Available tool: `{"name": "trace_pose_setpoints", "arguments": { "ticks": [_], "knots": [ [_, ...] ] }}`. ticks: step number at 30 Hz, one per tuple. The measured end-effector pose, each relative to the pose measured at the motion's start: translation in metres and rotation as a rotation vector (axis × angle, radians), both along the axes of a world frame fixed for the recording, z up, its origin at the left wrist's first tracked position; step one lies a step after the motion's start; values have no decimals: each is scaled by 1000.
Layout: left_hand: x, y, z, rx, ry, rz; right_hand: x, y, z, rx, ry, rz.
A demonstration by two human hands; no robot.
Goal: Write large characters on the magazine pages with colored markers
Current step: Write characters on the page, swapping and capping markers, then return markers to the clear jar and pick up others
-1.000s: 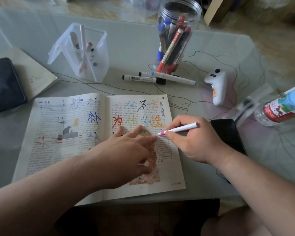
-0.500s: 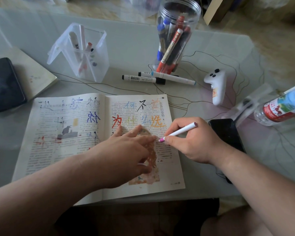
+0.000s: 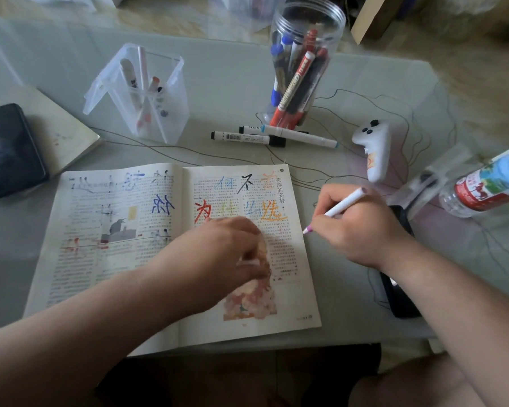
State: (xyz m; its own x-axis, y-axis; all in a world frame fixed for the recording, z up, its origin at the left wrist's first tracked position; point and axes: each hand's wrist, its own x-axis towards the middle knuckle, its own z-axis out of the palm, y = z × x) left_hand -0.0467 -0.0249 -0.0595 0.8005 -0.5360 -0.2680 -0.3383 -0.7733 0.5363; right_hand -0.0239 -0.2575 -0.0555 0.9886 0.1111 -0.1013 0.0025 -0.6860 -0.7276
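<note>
Magazine, open flat near the front edge of the glass table; left hand lay blurred on its right page, finger pose untellable, right hand pinched a pink-tipped marker, tip at the page's outer edge. Risk judged: tip straying onto glass, or left hand smearing the coloured characters. Marker jar, clear pen box and bottle stood behind; pale marbled floor beyond.

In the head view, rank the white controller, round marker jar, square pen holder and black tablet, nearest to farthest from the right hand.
1. White controller, just beyond the right hand.
2. Round marker jar, back centre.
3. Square pen holder, back left.
4. Black tablet, far left.
</note>
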Motion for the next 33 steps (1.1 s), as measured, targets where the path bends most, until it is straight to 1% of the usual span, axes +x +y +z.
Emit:
{"name": "trace_pose_setpoints", "arguments": {
  "ticks": [1,3,6,8,13,19,22,26,29,33],
  "knots": [
    [2,2,0,-76,-85,72,-1,0,4,129,-45,-13],
    [7,4,4,-180,-239,177,-2,2,11,406,-56,-16],
    [10,7,17,-306,-278,278,-2,8,17,757,40,4],
    [9,8,22,-347,-280,296,-2,11,19,854,96,24],
    [7,7,23,-358,-240,310,-7,15,24,867,115,52],
    [4,5,26,-347,-208,273,-11,14,27,763,112,74],
    [4,4,26,-336,-204,218,-12,15,28,733,127,82],
    [6,6,27,-296,-178,77,-13,16,33,656,132,127],
    [6,9,26,-291,-230,7,-13,16,41,606,161,162],
    [5,10,29,-350,-358,42,-14,20,43,643,167,131]
  ]
}}
